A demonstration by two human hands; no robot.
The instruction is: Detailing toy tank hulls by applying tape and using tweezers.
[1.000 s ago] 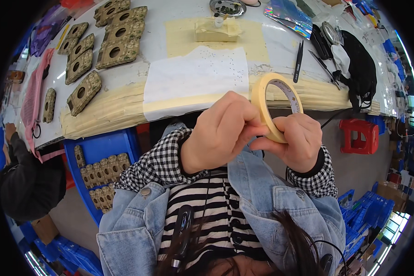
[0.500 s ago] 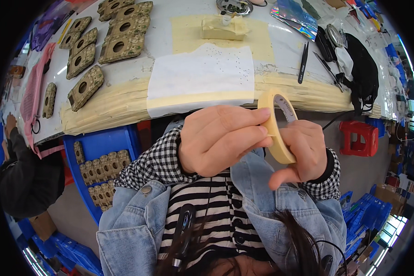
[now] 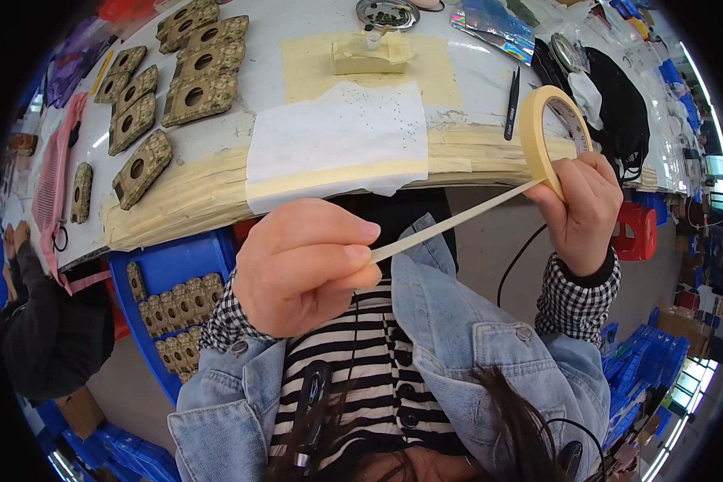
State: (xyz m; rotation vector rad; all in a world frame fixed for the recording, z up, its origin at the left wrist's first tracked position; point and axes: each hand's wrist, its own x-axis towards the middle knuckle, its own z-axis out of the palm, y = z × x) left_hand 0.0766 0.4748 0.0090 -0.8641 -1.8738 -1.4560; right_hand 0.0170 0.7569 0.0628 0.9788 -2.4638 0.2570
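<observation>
My right hand (image 3: 580,207) grips the lower side of a roll of cream masking tape (image 3: 537,132), held up before the table's front edge. From the roll a taut strip of tape (image 3: 450,222) slants down to the left. Its free end is pinched between the thumb and forefinger of my left hand (image 3: 301,269). Beyond the strip, a white sheet (image 3: 337,132) dotted with tiny dark specks lies on the table, a yellowish tape band along its near edge.
Camouflage-patterned pieces with round holes (image 3: 194,96) lie at the table's left. A blue tray (image 3: 193,257) below holds more. Black tweezers (image 3: 512,104), a tape-wrapped block (image 3: 369,58) and a metal dish (image 3: 387,14) stand further back. A red stool (image 3: 636,233) is at right; another person's dark sleeve (image 3: 52,305) at left.
My hands have moved apart, the right up and to the right with the roll, the left to the left. A length of tape now stretches between them.
</observation>
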